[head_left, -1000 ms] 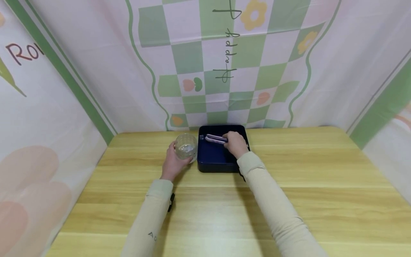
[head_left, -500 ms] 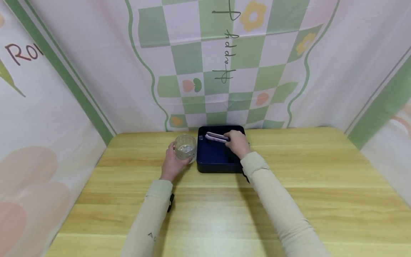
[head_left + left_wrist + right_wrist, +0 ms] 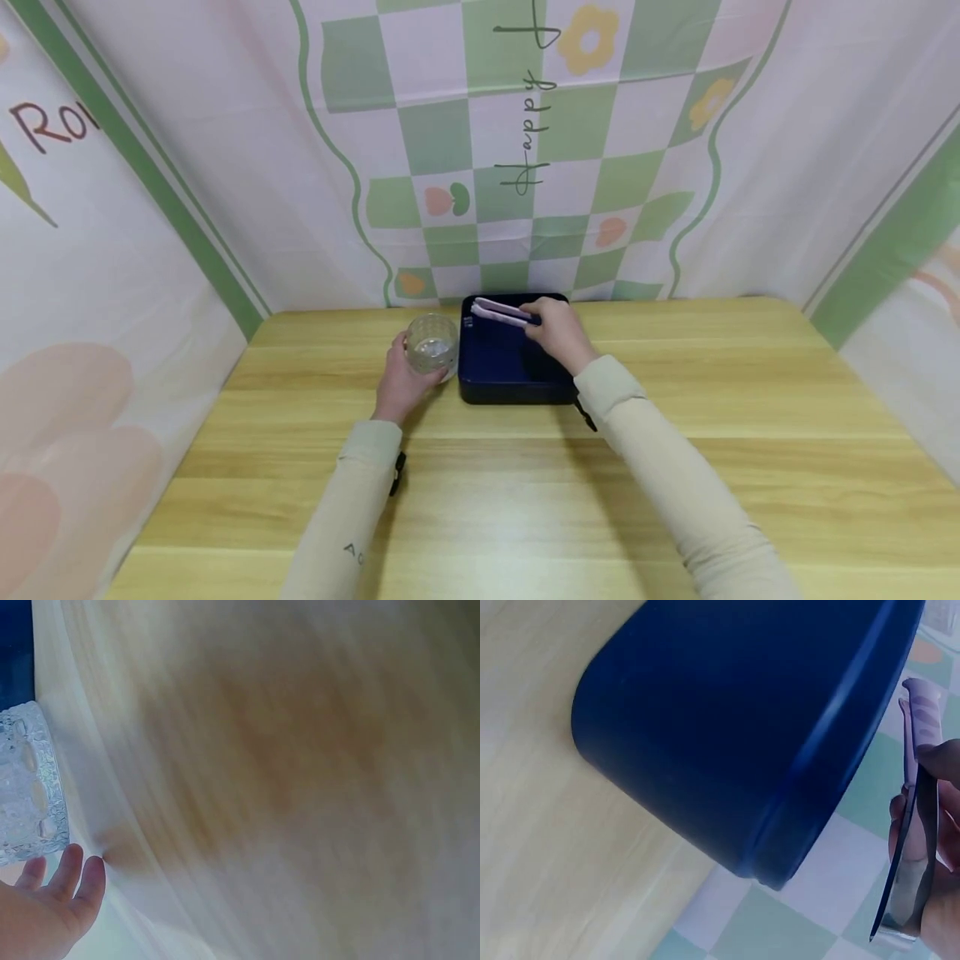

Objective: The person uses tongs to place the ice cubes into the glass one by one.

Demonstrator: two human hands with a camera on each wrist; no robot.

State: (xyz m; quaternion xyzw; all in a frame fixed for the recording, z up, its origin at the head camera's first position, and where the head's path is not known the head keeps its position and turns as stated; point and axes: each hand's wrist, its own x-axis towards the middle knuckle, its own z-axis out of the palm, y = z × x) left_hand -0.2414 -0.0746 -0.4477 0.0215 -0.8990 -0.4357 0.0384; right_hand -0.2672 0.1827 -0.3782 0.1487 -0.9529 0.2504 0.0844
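A clear patterned drinking glass (image 3: 432,340) stands on the table, just left of a dark blue square tray (image 3: 517,393). My left hand (image 3: 405,383) holds the glass, fingers on its left side and thumb in front. In the left wrist view, the cut-glass wall (image 3: 34,780) shows beside the fingertips. Over the tray, my right hand (image 3: 558,333) grips a pair of tongs (image 3: 501,313) with pale lilac ends and metal arms. The tips point left and are slightly apart, above the tray's far left part. I see nothing between them. A small light patch, too small to identify, lies inside the tray's left side.
The light wooden table (image 3: 480,500) extends in front of and beside the tray. A patterned cloth (image 3: 502,200) hangs right behind the table's back edge. More cloth hangs at the left and right sides.
My right hand and the tongs have risen slightly, and the tips have shifted a little to the left and away. The left hand and glass look still.
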